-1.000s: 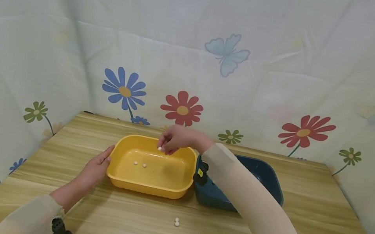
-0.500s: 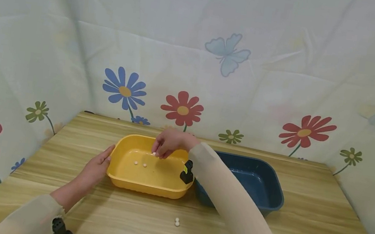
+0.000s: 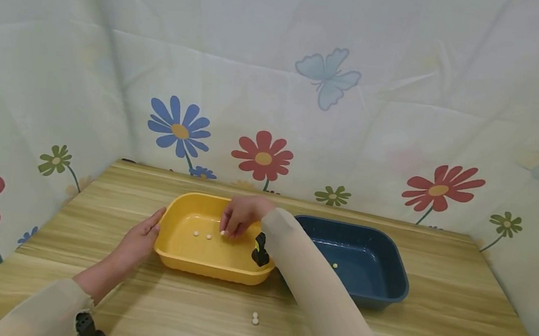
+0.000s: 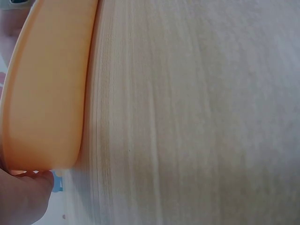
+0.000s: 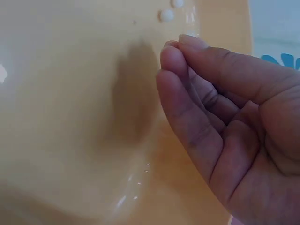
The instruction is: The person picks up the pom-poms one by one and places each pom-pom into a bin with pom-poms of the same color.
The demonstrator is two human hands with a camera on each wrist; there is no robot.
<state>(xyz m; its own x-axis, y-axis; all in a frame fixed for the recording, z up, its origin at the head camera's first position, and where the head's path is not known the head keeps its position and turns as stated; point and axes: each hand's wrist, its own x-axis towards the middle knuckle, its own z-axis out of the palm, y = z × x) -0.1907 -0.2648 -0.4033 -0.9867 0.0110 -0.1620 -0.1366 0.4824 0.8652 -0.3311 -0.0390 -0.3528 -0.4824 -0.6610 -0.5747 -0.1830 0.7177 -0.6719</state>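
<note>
The right hand (image 3: 238,222) pinches a white bead (image 3: 223,233) low over the yellow tub (image 3: 176,255); dropped carelessly it could bounce out; the left hand (image 3: 139,239), fingers straight, steadies the rim.

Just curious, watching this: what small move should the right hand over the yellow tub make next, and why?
Probably let go. The right hand hangs low inside the yellow tub, fingertips pinched around something small and white. Two white beads already lie on the tub's floor, and the left hand steadies the rim, so opening the fingers there looks apt.
</note>
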